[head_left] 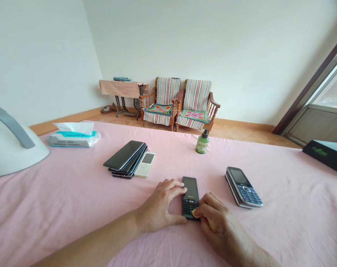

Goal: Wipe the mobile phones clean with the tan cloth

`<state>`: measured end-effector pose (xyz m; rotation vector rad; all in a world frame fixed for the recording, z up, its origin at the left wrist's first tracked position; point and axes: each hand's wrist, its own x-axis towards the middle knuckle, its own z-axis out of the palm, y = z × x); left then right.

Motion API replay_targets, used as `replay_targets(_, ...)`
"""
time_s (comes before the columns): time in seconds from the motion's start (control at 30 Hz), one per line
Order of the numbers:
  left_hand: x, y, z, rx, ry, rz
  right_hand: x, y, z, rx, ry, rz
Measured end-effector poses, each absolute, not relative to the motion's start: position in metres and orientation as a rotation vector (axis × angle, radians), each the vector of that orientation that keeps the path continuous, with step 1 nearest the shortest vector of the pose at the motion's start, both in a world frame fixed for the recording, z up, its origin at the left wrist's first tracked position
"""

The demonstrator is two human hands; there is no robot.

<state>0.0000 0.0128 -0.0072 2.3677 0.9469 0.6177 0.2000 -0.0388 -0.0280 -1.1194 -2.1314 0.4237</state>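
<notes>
Touching the phone (190, 190) on pink cloth (74, 196), my left hand (160, 205) spreads wide along its edge; my right hand (218, 218) pinches a tan scrap (195, 213) at the keypad (188, 208).

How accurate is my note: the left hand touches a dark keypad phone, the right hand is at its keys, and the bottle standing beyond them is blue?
One slip: the head view shows the bottle is green. The left hand does touch the dark keypad phone, with the right hand at its keys.
</notes>
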Motion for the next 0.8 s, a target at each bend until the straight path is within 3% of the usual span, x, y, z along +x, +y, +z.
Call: replay_targets(0.8, -0.002, 0.014, -0.007, 2.342, 0.913, 0.605, 0.206, -0.044, -0.02, -1.15, -2.238, 0.486)
